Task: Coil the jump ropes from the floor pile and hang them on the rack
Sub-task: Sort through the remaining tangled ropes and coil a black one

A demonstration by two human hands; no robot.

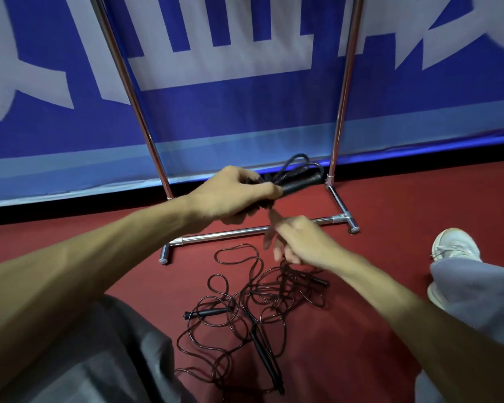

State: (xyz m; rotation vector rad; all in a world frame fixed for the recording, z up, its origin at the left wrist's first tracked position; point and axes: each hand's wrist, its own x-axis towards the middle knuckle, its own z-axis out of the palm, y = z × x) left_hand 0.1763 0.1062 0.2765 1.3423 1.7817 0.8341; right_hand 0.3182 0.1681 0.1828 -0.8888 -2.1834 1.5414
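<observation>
Grey trouser knee bottom left, partly cut off. Left hand clenched round coiled jump rope, black handles sticking out right, loops partly hidden by fingers. Floor pile of tangled black ropes lies on red floor below. Right hand above pile, motion-blurred: can't tell if it pinches a cord. Rack top out of frame. White shoe far right.

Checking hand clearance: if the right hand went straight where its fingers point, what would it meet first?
Probably the underside of the left hand, which grips the coiled rope, just up-left of the right hand. Its fingertips are blurred, and depth is unclear from one view.
</observation>
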